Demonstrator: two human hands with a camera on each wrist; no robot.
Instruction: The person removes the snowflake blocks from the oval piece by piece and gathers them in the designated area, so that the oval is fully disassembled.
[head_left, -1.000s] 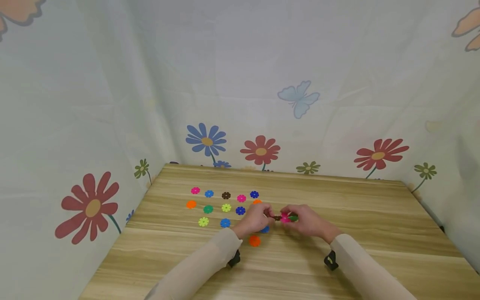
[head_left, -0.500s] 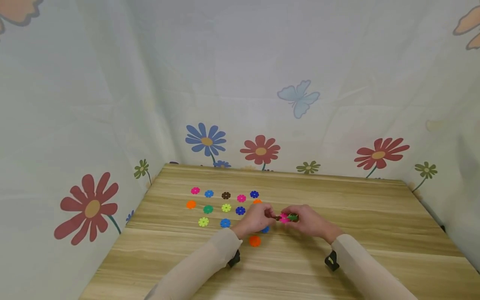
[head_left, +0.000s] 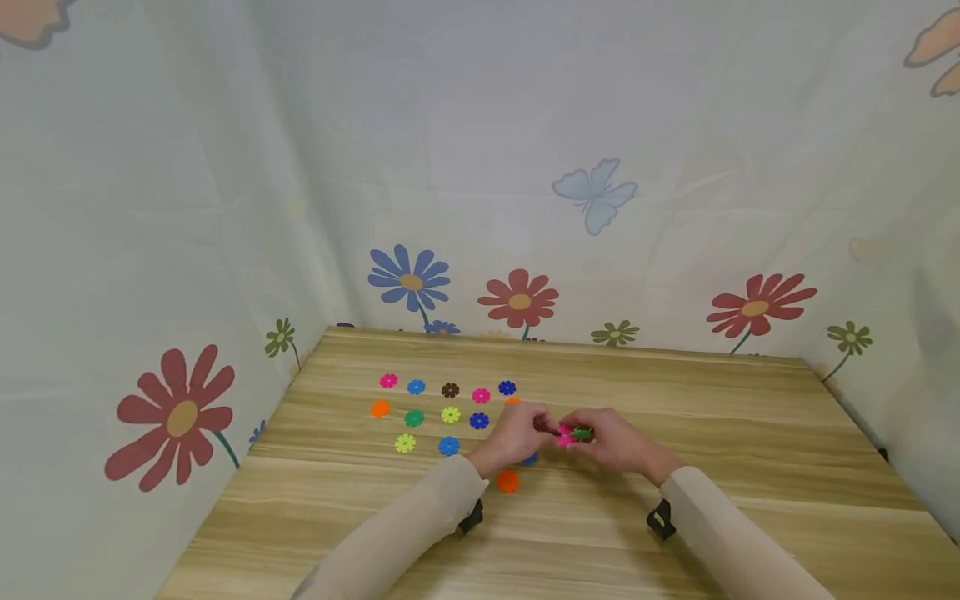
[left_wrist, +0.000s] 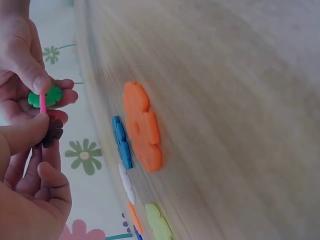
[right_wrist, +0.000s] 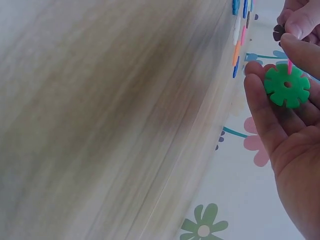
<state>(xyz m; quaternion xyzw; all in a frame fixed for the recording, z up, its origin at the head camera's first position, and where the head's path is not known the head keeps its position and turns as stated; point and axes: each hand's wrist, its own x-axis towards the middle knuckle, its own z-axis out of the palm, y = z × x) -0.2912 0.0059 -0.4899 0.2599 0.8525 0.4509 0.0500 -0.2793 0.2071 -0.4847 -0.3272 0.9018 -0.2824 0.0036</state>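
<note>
Over the middle of the table, my left hand pinches a dark brown notched plastic disc between thumb and fingers. Facing it, my right hand grips a pink notched disc by its edge. A green notched disc is slotted crosswise onto the pink one and lies against the right fingers. In the left wrist view the pink disc appears edge-on, with its lower end right at the brown disc. The left fingers cover much of the brown disc in the head view.
Flat notched discs lie in loose rows left of the hands, among them a green disc and a brown disc. An orange disc lies nearest, below the left wrist. Flower-printed cloth hangs behind the wooden table.
My hands have drawn slightly closer together, and the brown disc meets the pink one with less of it showing. The loose discs on the table keep their places.
</note>
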